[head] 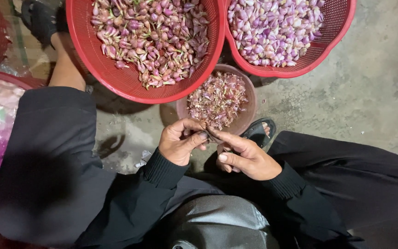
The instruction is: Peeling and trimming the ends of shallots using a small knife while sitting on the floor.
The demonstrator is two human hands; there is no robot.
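Black sleeves and bent knees fill the near edge of the view, and just beyond them both hands meet over the concrete floor [369, 92]. Left hand [179, 143] curls shut around something small, thumb pressed across its fingers; whatever it pinches is too hidden to name. Right hand [247, 159] lies touching it, fingers pointing toward the left hand and closed on a thin dark object, possibly a blade. Directly beyond the fingertips stands a brown bowl [249, 108] of papery purple peelings. Farther off sit two red baskets: one of unpeeled shallots [150, 39] at the left, one of peeled shallots [275, 30] at the right. Nothing stands between hands and bowl.
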